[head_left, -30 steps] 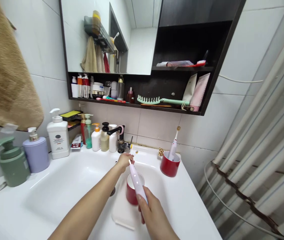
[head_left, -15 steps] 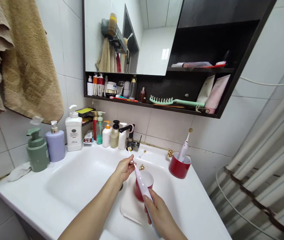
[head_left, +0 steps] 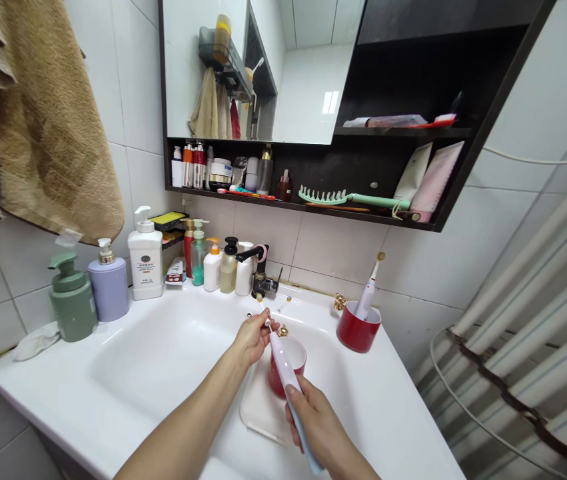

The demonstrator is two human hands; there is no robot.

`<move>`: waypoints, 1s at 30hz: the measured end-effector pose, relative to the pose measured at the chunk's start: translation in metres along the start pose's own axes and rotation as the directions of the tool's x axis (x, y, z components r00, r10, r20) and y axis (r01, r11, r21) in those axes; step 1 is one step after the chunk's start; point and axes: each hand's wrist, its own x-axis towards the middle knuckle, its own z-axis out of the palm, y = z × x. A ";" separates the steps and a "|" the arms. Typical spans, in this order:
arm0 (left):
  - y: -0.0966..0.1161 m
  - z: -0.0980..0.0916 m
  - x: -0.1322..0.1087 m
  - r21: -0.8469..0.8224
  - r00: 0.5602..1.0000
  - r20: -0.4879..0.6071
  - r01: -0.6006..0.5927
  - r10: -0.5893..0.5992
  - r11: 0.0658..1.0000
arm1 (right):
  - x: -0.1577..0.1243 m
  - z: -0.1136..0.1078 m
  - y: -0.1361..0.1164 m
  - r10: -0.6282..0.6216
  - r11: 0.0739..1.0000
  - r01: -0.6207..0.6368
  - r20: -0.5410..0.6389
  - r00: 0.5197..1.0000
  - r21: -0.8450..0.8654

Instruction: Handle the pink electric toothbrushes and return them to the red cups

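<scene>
White electric toothbrush [head_left: 283, 365], held slanting over a ceramic basin [head_left: 153, 360] in both hands
Left hand [head_left: 253, 338]: fingertips pinching the brush's thin top end; right hand [head_left: 316, 420]: fingers pressed together, curled round the handle; toothbrush just above a red cup [head_left: 276, 381] on a white tray [head_left: 258, 417] in the basin; second toothbrush [head_left: 367, 293] upright in a red mug [head_left: 353, 333], near a black faucet [head_left: 263, 263]
</scene>
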 end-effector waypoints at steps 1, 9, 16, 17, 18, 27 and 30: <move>0.000 0.000 0.000 0.002 1.000 0.004 -0.004 0.004 1.000 | -0.001 0.000 -0.001 -0.005 1.000 0.005 -0.002 1.000 -0.001; -0.002 0.001 0.000 0.036 0.999 0.007 -0.041 0.041 0.999 | -0.003 -0.001 -0.002 -0.044 0.994 0.041 -0.033 0.998 -0.096; -0.001 -0.001 0.000 0.048 0.998 0.003 -0.063 0.063 0.997 | -0.003 -0.001 -0.003 -0.081 0.993 0.077 -0.043 0.996 -0.094; -0.001 -0.001 0.001 0.047 0.998 0.004 -0.060 0.060 0.997 | -0.003 -0.001 -0.004 -0.082 0.993 0.078 -0.043 0.996 -0.089; -0.002 -0.001 0.001 0.046 0.998 0.005 -0.059 0.059 0.997 | -0.003 -0.001 -0.004 -0.077 0.994 0.074 -0.044 0.996 -0.084; -0.008 -0.001 0.003 0.082 0.997 0.030 -0.072 0.069 0.994 | -0.002 -0.001 -0.001 -0.036 0.996 0.030 -0.068 0.997 -0.080; -0.010 0.000 0.003 0.093 0.997 0.034 -0.067 0.064 0.993 | -0.001 -0.002 0.000 -0.053 0.997 0.047 -0.087 0.995 -0.067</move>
